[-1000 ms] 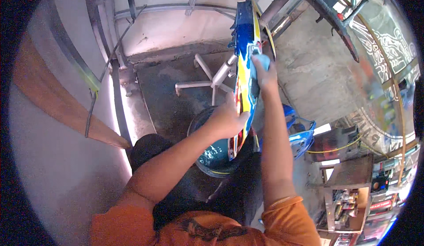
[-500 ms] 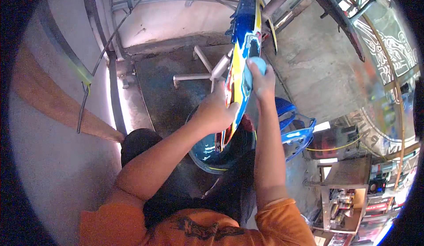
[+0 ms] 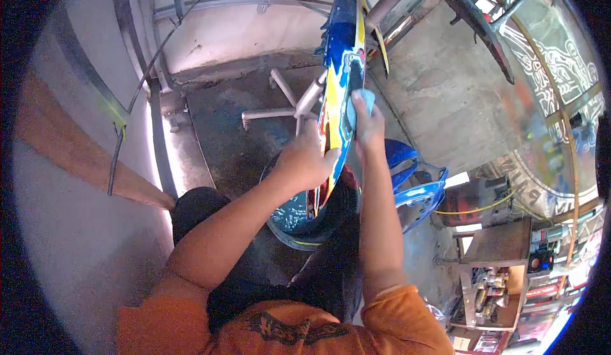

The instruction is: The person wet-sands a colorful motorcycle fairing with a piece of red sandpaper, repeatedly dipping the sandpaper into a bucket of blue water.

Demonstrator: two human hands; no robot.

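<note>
A long, glossy body panel (image 3: 342, 33), like a motorcycle fairing, is patterned in blue, yellow, white and red. It stands tilted in front of me, its lower end over a dark tub of water (image 3: 307, 245). My left hand (image 3: 304, 161) grips its left edge low down, thumb across the face and the other fingers hidden behind. My right hand (image 3: 370, 127) is closed on a light-blue pad (image 3: 364, 99), pressed to the panel's right side. Around the pad the surface looks worn, with grey and blue patches. The pad partly hides the panel there.
Beyond the tub stands a pale metal leg base (image 3: 270, 113). Blue body parts (image 3: 417, 196) lie right of my right forearm. A wooden shelf unit (image 3: 493, 253) with bottles is at the lower right. A dark metal frame (image 3: 474, 21) juts in at the upper right.
My right hand and the pad have slid slightly down the panel toward me. The whole view has shifted a little; my left hand keeps its hold.
</note>
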